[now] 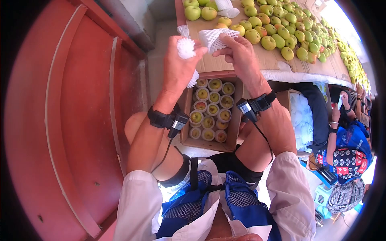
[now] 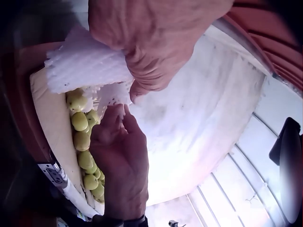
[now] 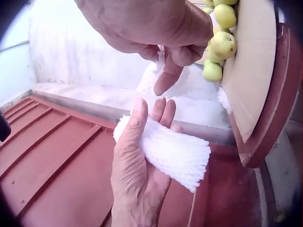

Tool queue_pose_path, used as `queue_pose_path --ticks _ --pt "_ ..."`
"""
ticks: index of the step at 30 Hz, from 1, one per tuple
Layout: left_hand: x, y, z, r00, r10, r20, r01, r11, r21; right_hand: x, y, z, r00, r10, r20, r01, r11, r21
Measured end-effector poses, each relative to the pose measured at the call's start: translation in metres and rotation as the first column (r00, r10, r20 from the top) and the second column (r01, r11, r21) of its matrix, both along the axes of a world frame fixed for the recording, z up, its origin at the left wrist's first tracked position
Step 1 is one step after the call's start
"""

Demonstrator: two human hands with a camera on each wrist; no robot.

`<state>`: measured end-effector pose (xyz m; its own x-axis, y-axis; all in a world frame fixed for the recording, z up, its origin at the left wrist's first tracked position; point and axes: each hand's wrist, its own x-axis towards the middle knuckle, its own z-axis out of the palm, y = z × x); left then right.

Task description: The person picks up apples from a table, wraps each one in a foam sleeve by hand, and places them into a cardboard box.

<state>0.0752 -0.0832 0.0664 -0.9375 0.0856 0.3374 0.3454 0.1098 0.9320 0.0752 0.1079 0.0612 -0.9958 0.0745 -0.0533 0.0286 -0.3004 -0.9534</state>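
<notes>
My left hand (image 1: 179, 66) grips a bundle of white foam nets (image 1: 186, 48), with the thumb lying along it in the right wrist view, where the bundle (image 3: 175, 149) crosses the palm. Thumb and fingers of my right hand (image 1: 242, 60) pinch a white foam net (image 1: 213, 39), held up just right of the left hand. The fingertips of both hands are close together. In the left wrist view, the right hand (image 2: 123, 165) reaches up below the left hand (image 2: 156, 42). Beneath the hands, a cardboard box (image 1: 233, 138) holds rows of apples in foam nets.
Many loose green-yellow apples (image 1: 277, 34) lie on the cardboard-covered table (image 1: 263, 62) ahead. A red panelled door (image 1: 88, 100) stands at the left. Right of the box is a carton with white material (image 1: 300, 120); further right, another person (image 1: 350, 144) works.
</notes>
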Motion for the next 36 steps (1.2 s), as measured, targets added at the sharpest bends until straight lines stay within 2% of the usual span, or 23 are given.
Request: queue_pose_path --ticks 5,8,9,11,13,17,20,23,26,29,32,35,36 --pt "0.001 0.006 -0.004 0.994 0.103 -0.042 -0.108 0.983 -0.151 0.007 -0.012 0.008 0.999 -0.007 -0.032 0.011 0.994 0.11" --pt "-0.009 -0.001 -0.008 0.978 0.201 -0.054 -0.207 0.966 -0.156 0.004 -0.009 0.003 0.998 0.034 -0.049 -0.025 0.985 0.169" --pt "-0.01 -0.003 -0.01 0.983 0.183 0.006 -0.182 0.98 -0.08 0.003 -0.008 0.002 0.998 0.051 -0.044 -0.044 0.987 0.152" --pt "-0.01 -0.008 -0.004 0.984 0.132 0.12 -0.142 0.987 0.079 0.003 -0.007 0.003 0.996 0.086 -0.037 -0.081 0.99 0.119" --pt "-0.013 -0.015 -0.007 0.976 0.007 0.217 -0.062 0.967 0.247 -0.001 -0.002 -0.002 0.994 0.111 0.007 -0.111 0.993 0.047" --pt "-0.016 -0.026 -0.007 0.882 -0.311 0.354 0.083 0.842 0.533 -0.006 0.002 -0.006 0.986 0.157 0.048 -0.151 0.981 -0.119" --pt "-0.017 -0.028 -0.004 0.82 -0.427 0.38 0.097 0.76 0.643 -0.005 0.0 -0.001 0.988 0.147 0.049 -0.139 0.981 -0.131" --pt "-0.019 -0.031 -0.005 0.869 -0.333 0.366 0.07 0.815 0.575 0.001 -0.004 0.012 0.985 0.167 0.031 -0.168 0.985 0.036" --pt "-0.019 -0.03 0.0 0.878 -0.301 0.373 0.024 0.805 0.593 0.001 -0.005 0.01 0.978 0.18 -0.104 -0.14 0.94 0.31" --pt "-0.022 -0.032 -0.005 0.89 -0.284 0.358 0.045 0.834 0.55 0.001 -0.003 0.013 0.964 0.253 -0.087 -0.204 0.905 0.374" --pt "-0.026 -0.043 -0.004 0.896 -0.223 0.384 -0.021 0.843 0.537 0.001 0.001 0.011 0.978 0.207 -0.025 -0.181 0.903 0.389" --pt "-0.031 -0.046 -0.012 0.912 -0.175 0.371 -0.039 0.864 0.503 -0.008 0.008 0.0 0.972 0.232 -0.04 -0.178 0.837 0.518" --pt "-0.032 -0.046 -0.015 0.919 -0.15 0.364 -0.048 0.876 0.481 -0.009 0.008 -0.005 0.98 0.173 -0.095 -0.095 0.835 0.542"
